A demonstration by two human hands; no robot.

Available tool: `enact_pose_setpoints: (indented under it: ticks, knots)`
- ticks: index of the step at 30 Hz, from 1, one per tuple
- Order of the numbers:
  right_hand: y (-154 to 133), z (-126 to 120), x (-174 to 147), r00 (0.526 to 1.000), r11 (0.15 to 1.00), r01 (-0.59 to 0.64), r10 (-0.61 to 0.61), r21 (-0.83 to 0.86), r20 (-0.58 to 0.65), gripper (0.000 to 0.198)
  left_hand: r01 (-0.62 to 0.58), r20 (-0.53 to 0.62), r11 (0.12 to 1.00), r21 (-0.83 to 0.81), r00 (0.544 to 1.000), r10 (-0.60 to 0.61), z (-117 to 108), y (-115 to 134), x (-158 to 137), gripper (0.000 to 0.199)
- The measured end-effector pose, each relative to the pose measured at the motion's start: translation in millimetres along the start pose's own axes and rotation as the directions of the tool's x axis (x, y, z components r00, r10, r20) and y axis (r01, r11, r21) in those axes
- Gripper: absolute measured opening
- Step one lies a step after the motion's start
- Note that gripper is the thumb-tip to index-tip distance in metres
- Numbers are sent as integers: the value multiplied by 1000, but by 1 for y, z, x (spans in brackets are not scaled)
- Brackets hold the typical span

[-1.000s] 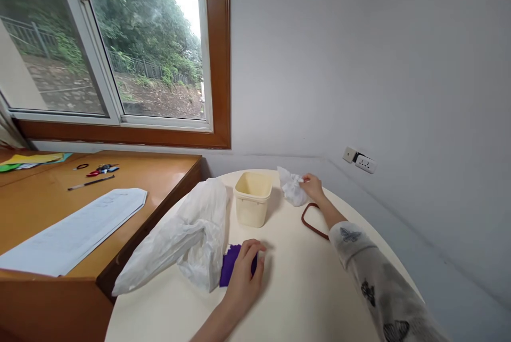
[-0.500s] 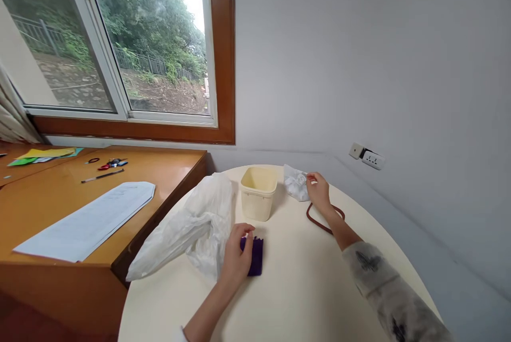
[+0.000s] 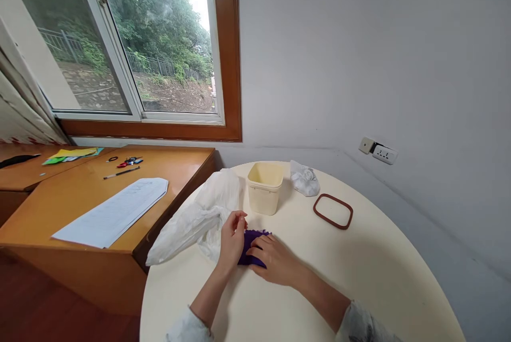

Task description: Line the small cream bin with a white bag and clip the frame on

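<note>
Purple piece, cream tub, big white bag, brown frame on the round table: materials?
Purple piece: likely fabric, matte; ragged, frayed-looking far edge.
Cream tub: probably moulded plastic, smooth satin; even colour, formed rim.
Big white bag: thin plastic film, soft sheen; crumpled, slightly see-through.
Brown frame: rubber or plastic, can't tell; uniform colour, rounded corners, dull finish.

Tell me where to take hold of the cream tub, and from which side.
Likely best: pinch the cream tub by its right rim from above, using the right hand. It stands upright, mouth open, and the large white bag crowds its left.
</note>
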State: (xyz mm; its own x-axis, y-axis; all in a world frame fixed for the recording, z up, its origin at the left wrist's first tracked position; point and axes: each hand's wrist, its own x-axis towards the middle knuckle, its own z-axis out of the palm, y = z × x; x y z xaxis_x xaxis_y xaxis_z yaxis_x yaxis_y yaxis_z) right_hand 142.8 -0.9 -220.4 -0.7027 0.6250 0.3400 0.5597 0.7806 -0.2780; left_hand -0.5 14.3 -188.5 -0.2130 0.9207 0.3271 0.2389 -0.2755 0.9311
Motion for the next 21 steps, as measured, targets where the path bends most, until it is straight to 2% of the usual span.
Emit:
enact_pose_setpoints:
  ticks: [2,4,6,7,8,9,11,13,15,16,18,21]
  knots:
    - [2,-1,-4,999,999,-40,39,-29,-13,15,1,-4,1000,17,1000,-1,0,-1,1,16]
    - [5,-4,-10,995,996,-86,86,4,-47,15,2,1,1000,26,1000,-2,0,-4,2,17]
    - [7,-6,-19,980,977,-157,172,144,-99,15,-10,7,999,30,1000,10,0,-8,4,18]
    - [9,-6,-23,962,942,-206,245,266,-123,14,-27,13,999,36,1000,26,0,-9,5,18]
    - [11,-6,-28,932,874,-254,336,415,-137,13,-54,20,997,47,998,53,-1,-10,7,20]
    - [13,-5,-32,890,766,-290,436,574,-132,12,-89,31,994,69,996,87,-1,-10,11,23]
    - [17,-3,-41,769,449,-289,635,845,-74,12,-173,73,974,149,984,163,0,-6,21,35]
    - [21,-4,-48,642,105,-180,766,978,36,15,-254,144,933,256,964,223,3,2,36,50]
    - [21,-9,-55,572,-163,-44,805,986,159,22,-307,232,888,342,943,236,7,11,56,63]
    - [21,-13,-58,564,-254,10,800,967,204,25,-311,266,872,377,939,220,9,14,67,67]
    - [17,-22,-63,583,-346,77,776,935,239,29,-316,339,836,448,926,168,13,20,86,65]
    - [14,-33,-70,593,-338,116,778,934,208,27,-329,373,816,475,915,152,16,23,104,42]
